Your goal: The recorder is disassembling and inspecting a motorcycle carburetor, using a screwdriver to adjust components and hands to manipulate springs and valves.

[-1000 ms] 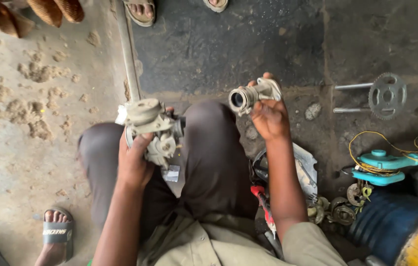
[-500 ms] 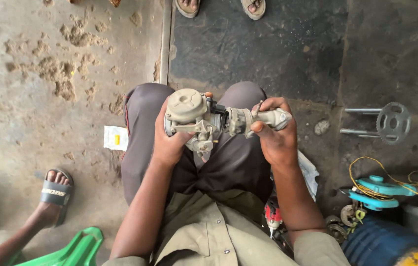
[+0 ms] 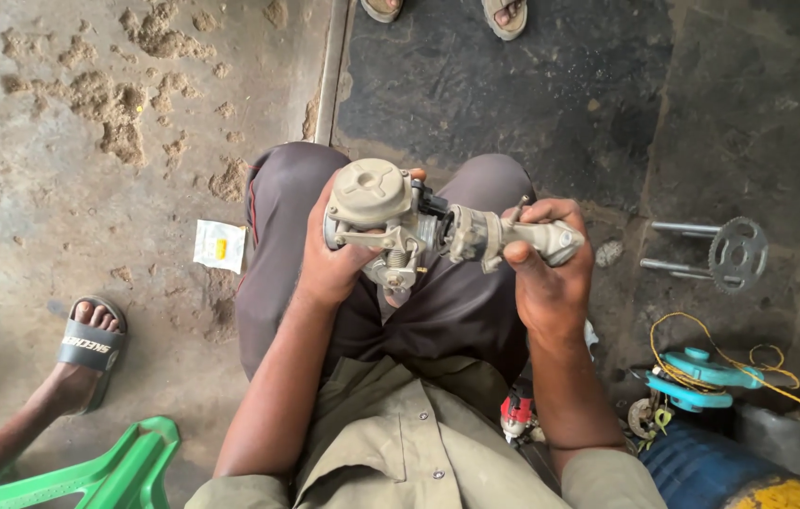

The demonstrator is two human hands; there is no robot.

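While seated above a rough concrete floor [image 3: 89, 141], a person holds a beige cast-metal carburetor body [image 3: 376, 212] over the lap, its round cap facing up. The left hand [image 3: 329, 264] has its grip closed around the body from beneath, and the right hand [image 3: 551, 283] has its grip closed on a pale metal intake piece [image 3: 522, 236] pressed against the body's side. Just right of the knees lies a toothed metal wheel on two rods [image 3: 725, 254]; a turquoise plastic tool with yellow wire [image 3: 697, 377] sits nearer. A sandalled foot [image 3: 89, 344] and green plastic stool [image 3: 108, 471] occupy the lower left.
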